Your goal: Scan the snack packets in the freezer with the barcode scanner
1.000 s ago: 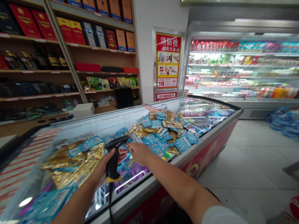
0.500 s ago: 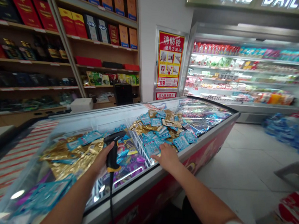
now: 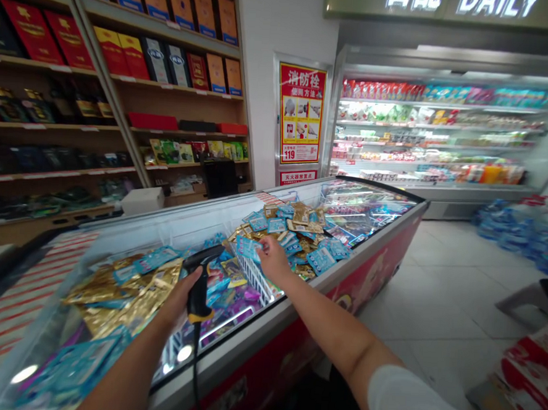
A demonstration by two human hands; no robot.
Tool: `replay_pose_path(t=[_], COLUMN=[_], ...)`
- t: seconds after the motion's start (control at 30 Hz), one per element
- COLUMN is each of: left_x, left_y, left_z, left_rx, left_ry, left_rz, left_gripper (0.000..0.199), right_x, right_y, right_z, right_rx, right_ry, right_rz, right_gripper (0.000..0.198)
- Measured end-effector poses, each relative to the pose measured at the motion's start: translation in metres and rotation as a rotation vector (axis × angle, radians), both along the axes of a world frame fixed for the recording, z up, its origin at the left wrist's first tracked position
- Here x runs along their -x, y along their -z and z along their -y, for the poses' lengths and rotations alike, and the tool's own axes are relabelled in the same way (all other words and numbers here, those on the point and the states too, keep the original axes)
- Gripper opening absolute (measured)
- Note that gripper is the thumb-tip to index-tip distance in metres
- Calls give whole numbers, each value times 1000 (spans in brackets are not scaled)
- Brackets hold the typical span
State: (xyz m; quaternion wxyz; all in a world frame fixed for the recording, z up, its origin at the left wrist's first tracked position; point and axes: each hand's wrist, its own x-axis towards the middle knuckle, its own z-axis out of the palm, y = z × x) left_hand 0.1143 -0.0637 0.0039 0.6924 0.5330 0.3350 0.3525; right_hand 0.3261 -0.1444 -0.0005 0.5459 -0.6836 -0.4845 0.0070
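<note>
My left hand (image 3: 182, 298) is wrapped round the grip of a black-and-yellow barcode scanner (image 3: 199, 290), its head turned toward the packets and its cable hanging down. My right hand (image 3: 275, 261) pinches the right end of a light-blue packet (image 3: 249, 248), held up over the wire basket divider (image 3: 255, 275). Behind it rises a pile of blue and gold packets (image 3: 300, 225). Gold packets (image 3: 124, 288) and more blue ones (image 3: 76, 363) lie on the left side of the chest freezer (image 3: 373, 251).
A striped cover (image 3: 27, 289) lies on the freezer's left end. Shelves of boxed goods (image 3: 166, 62) stand behind at left, with a lit refrigerated display (image 3: 436, 134) at the back right. Wrapped water bottles (image 3: 509, 228), a grey stool (image 3: 523, 300) and a red-and-white carton (image 3: 531, 363) are on the floor.
My right hand has lifted a light-blue packet from the pile and moved it up and left, closer to the scanner. My left hand still grips the scanner. The view has shifted slightly.
</note>
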Motion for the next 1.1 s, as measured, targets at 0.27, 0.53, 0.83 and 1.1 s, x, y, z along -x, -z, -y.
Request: replay_pose_path(t=[0.27,0.53,0.83,1.1], left_x=[-19,-45,-42,-40], left_y=[-25,-25,-3,-6], left_z=[3,1,3,5], left_rx=[119,106,154,118], left_ry=[-156,40,70,79], left_rz=[79,112,-4,18], left_gripper=[23,28,38,39], right_x=[22,5,6,7], right_y=[17,24,33,28], right_z=[-31,-38,-47,-41], right_rx=[195,118,110,141], right_ry=[-47,46,-50,-10], right_rz=[135,-213,-311,-284], right_gripper=[13,17,19,17])
